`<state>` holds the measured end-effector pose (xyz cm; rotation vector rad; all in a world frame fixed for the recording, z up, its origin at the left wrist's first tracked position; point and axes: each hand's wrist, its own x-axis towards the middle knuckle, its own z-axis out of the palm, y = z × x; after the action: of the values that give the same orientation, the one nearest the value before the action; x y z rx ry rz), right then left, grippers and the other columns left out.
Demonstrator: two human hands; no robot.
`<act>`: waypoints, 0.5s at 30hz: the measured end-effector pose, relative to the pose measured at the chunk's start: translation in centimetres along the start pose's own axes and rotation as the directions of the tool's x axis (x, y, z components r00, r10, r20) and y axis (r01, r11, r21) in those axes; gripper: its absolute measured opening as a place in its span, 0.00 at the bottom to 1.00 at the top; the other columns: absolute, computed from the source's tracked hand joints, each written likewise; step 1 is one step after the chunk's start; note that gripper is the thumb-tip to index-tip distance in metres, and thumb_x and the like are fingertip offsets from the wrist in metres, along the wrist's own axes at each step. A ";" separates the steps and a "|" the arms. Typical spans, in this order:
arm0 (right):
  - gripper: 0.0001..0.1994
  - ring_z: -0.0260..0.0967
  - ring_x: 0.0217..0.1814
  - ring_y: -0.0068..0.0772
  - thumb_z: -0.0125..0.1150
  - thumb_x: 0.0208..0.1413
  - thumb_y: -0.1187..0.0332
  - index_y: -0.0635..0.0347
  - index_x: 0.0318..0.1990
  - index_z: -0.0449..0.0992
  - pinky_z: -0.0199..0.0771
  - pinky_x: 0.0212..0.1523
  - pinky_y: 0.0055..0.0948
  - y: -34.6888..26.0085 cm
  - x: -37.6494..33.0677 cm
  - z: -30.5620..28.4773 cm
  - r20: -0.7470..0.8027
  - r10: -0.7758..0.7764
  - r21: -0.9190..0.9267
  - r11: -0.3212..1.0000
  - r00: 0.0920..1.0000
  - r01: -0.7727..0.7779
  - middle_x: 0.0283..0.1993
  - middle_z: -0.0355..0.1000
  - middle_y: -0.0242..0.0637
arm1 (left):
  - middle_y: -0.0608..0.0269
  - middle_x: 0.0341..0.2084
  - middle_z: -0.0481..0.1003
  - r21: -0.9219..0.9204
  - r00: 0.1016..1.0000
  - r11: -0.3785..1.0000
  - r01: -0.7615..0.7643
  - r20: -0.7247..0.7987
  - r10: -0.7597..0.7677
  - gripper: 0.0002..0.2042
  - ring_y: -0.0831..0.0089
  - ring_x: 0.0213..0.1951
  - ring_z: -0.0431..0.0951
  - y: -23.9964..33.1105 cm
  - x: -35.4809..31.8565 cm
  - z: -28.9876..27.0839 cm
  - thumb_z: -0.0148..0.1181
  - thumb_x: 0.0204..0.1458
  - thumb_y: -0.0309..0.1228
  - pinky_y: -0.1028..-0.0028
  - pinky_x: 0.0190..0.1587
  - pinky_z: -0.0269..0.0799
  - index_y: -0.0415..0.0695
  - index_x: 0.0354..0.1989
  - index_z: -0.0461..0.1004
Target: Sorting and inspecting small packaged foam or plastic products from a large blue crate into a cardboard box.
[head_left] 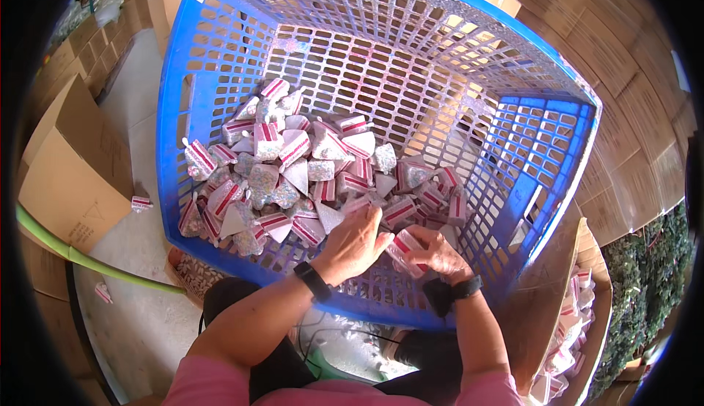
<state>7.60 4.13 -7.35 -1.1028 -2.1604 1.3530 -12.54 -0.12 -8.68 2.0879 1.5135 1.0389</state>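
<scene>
Many wedge-shaped cake slice ornaments, white and glittery with red and pink stripes, lie heaped in a big blue plastic basket (192,83). My right hand (443,255) is closed around one cake slice ornament (405,250) above the basket's near side. Just left of it, my left hand (352,243) is over the near edge of the heap, thumb spread from the fingers. Its fingertips are partly hidden and come close to another striped slice (358,203); I cannot tell whether they touch it. Both wrists wear dark bands.
An open carton (598,289) at the right holds more slices. Stacked cardboard boxes (623,76) rise behind it, beside dark green artificial foliage (645,296). At the left stand a brown carton (77,167) and a curved green strip (95,258). A loose slice (141,203) lies near the carton.
</scene>
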 end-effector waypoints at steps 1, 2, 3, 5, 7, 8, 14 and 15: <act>0.18 0.63 0.36 0.23 0.59 0.36 0.71 0.62 0.40 0.70 0.64 0.38 0.24 -1.1 -0.8 -0.2 0.092 0.165 0.175 0.968 0.982 -0.179 0.34 0.69 0.32 | 0.48 0.21 0.68 -0.089 0.992 0.996 0.012 0.130 0.000 0.12 0.51 0.26 0.70 0.0 -0.1 0.0 0.52 0.50 0.36 0.60 0.27 0.63 0.38 0.31 0.63; 0.19 0.63 0.35 0.23 0.60 0.35 0.70 0.62 0.40 0.70 0.64 0.38 0.25 -1.2 -1.3 -0.4 0.116 0.159 0.167 0.970 0.981 -0.177 0.34 0.69 0.32 | 0.47 0.18 0.67 -0.137 0.969 0.990 -0.026 0.239 0.059 0.12 0.50 0.24 0.69 0.4 -0.3 0.0 0.51 0.51 0.36 0.60 0.26 0.62 0.38 0.28 0.64; 0.19 0.63 0.35 0.23 0.60 0.35 0.70 0.62 0.40 0.70 0.64 0.38 0.25 -1.3 -1.8 -0.7 0.111 0.161 0.167 0.970 0.981 -0.178 0.34 0.69 0.32 | 0.47 0.16 0.67 -0.188 0.932 0.981 -0.058 0.341 0.120 0.12 0.49 0.22 0.69 0.8 -0.5 -0.1 0.50 0.51 0.35 0.59 0.25 0.62 0.38 0.25 0.65; 0.19 0.62 0.35 0.22 0.60 0.35 0.70 0.62 0.41 0.70 0.63 0.38 0.24 -2.3 -2.6 -1.2 0.243 0.178 0.150 0.964 0.954 -0.218 0.34 0.69 0.31 | 0.45 0.14 0.66 -0.196 0.931 0.977 -0.089 0.331 0.151 0.14 0.48 0.21 0.68 1.1 -1.2 0.8 0.50 0.52 0.35 0.60 0.22 0.61 0.36 0.22 0.66; 0.17 0.62 0.37 0.21 0.61 0.39 0.66 0.62 0.39 0.71 0.60 0.41 0.20 -2.8 -2.9 -1.1 0.269 0.155 0.158 0.967 0.951 -0.202 0.33 0.68 0.29 | 0.44 0.16 0.67 -0.306 0.910 0.946 -0.107 0.353 0.217 0.14 0.46 0.23 0.68 1.2 -1.7 1.0 0.49 0.52 0.35 0.60 0.23 0.61 0.36 0.22 0.66; 0.16 0.62 0.36 0.20 0.61 0.42 0.64 0.62 0.38 0.70 0.62 0.40 0.20 -2.5 -3.0 -0.8 0.308 0.152 0.186 0.959 0.939 -0.216 0.33 0.68 0.29 | 0.50 0.14 0.67 -0.402 0.908 0.908 -0.116 0.329 0.261 0.16 0.54 0.18 0.69 1.1 -2.0 1.0 0.47 0.54 0.37 0.65 0.21 0.61 0.36 0.22 0.66; 0.15 0.69 0.31 0.27 0.59 0.49 0.61 0.64 0.37 0.70 0.72 0.29 0.27 -1.9 -4.6 1.3 0.416 0.126 0.608 0.698 0.901 -0.378 0.31 0.70 0.35 | 0.68 0.13 0.64 -0.657 0.741 0.539 0.527 0.666 0.088 0.19 0.81 0.16 0.62 3.0 -2.6 -1.1 0.44 0.56 0.42 0.78 0.18 0.58 0.40 0.20 0.66; 0.15 0.69 0.30 0.28 0.58 0.50 0.61 0.64 0.38 0.69 0.71 0.29 0.28 -0.9 -4.7 1.3 0.369 0.070 0.681 0.659 0.927 -0.321 0.31 0.70 0.36 | 0.68 0.12 0.63 -0.673 0.722 0.447 0.590 0.687 0.082 0.19 0.81 0.15 0.61 3.3 -2.3 -1.1 0.44 0.56 0.41 0.79 0.17 0.57 0.40 0.19 0.65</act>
<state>9.28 -0.45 -6.70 -0.8244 -1.3858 2.3494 -11.53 -3.62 -6.61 1.1452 0.6430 0.6072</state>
